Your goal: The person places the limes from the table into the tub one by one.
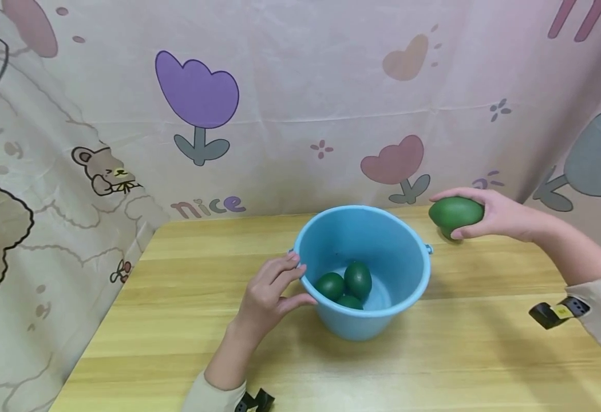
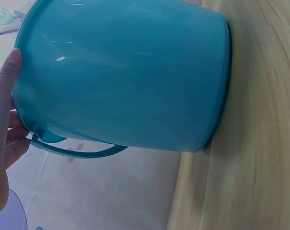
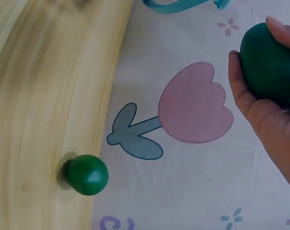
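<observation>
A light blue bucket (image 1: 359,329) stands upright on the table. My left hand (image 1: 269,292) holds its left rim, the thumb at the near side and the fingers by the handle joint. Inside the bucket lie three smooth, dark green egg-shaped fruits (image 1: 358,280), one partly hidden by the near wall. To the right of the bucket, my right hand (image 1: 501,214) grips another green egg-shaped fruit (image 1: 456,212) between thumb and fingers, raised above the tabletop. Below it, one more green fruit (image 3: 87,175) sits on the table, mostly covered by the held one in the head view.
The light wooden table (image 1: 177,320) ends at a hanging cloth (image 1: 290,74) printed with flowers and a bear, which closes off the back and sides. The bucket's blue handle (image 2: 82,153) hangs down on its far side. Wrist cameras (image 1: 558,312) are strapped at both sleeves.
</observation>
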`<state>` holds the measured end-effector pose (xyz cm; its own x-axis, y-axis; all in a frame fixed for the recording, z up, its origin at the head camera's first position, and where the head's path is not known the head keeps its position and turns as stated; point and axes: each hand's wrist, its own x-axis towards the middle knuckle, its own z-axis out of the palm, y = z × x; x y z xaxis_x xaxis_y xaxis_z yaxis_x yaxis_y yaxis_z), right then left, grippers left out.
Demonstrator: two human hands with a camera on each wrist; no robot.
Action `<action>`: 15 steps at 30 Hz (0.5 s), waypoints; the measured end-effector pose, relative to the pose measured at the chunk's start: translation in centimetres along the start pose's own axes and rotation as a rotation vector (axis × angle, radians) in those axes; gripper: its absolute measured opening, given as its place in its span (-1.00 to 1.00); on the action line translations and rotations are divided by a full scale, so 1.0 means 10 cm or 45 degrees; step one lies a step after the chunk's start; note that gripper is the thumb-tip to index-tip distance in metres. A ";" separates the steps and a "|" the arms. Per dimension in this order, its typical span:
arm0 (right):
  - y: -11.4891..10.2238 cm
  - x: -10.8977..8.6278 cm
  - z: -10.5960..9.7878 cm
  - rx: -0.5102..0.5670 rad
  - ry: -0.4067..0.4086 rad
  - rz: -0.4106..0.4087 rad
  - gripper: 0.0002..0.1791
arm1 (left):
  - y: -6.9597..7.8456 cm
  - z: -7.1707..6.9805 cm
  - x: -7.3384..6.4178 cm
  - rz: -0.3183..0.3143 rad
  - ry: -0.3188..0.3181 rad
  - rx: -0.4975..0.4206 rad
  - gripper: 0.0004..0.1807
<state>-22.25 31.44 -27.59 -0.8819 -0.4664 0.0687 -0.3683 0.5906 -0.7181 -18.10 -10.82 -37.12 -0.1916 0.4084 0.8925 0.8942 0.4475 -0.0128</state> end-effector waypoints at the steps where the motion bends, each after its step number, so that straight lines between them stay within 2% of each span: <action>1: -0.02 0.01 0.00 0.012 -0.008 -0.006 -0.28 | 0.00 0.00 0.00 0.005 0.004 0.000 -0.41; 6: -0.12 0.08 0.02 0.034 -0.038 -0.031 -0.27 | 0.01 0.00 -0.01 0.019 0.008 0.012 -0.41; 15: -0.33 0.15 0.08 0.084 -0.121 -0.017 -0.29 | 0.00 0.00 -0.01 0.024 0.008 0.032 -0.39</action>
<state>-22.13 28.24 -25.65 -0.8439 -0.5363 0.0146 -0.3568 0.5408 -0.7617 -18.06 -10.82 -37.27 -0.1719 0.4119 0.8949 0.8874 0.4593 -0.0410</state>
